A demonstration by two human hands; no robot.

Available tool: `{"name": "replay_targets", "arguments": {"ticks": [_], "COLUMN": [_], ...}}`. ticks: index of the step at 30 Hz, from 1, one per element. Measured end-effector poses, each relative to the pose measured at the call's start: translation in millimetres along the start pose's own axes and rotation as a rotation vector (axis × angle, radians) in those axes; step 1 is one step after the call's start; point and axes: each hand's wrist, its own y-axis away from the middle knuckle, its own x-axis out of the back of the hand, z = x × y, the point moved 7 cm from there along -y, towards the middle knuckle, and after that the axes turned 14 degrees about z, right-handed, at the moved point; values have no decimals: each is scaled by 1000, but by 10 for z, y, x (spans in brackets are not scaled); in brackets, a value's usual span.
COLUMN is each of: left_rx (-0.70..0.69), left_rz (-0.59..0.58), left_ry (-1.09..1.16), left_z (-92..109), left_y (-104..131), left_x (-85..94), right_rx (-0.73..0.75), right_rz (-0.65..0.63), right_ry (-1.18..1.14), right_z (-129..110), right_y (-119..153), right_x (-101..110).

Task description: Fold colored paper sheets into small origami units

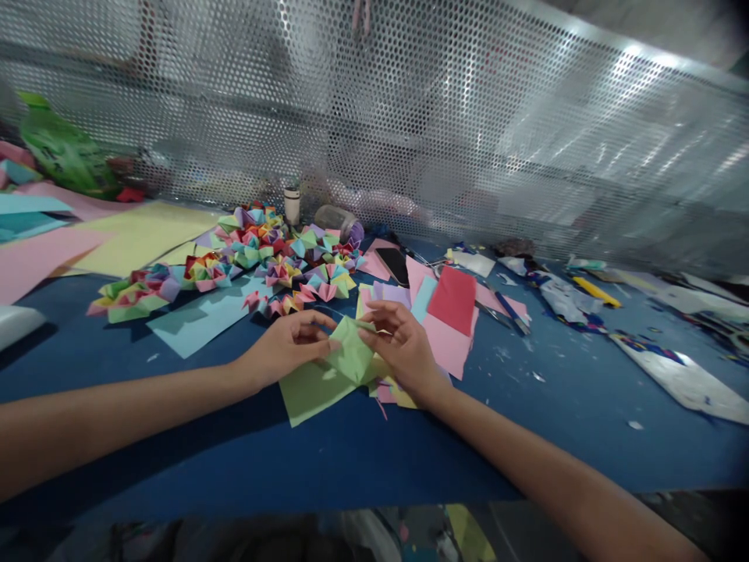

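Pinching an angular, creased green paper (354,353) just below the frame's centre, in the grip of left hand (292,343) and right hand (406,350) at opposite sides. Curled and angled inward from the lower corners, over a smooth blue desk (193,476).

"Hand count?"
"Two — one left hand (291,345), one right hand (405,347)."
"And the rest?"
"One folded green paper (353,351), one phone (393,266), one green bottle (65,152), one jar (335,221) — the paper flowers (282,271) overlap too much to count."
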Motion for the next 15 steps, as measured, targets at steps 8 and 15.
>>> {"name": "replay_targets", "arguments": {"ticks": [8,15], "left_rx": [-12,-37], "left_rz": [-74,-85], "left_ry": [-44,-63], "left_z": [-18,4], "left_y": [23,25], "left_x": [-57,-72], "right_rx": [-28,-25], "right_rz": [-75,31], "right_ry": [29,24], "right_z": [2,51], "right_y": [57,-4], "right_x": [-77,14]}}
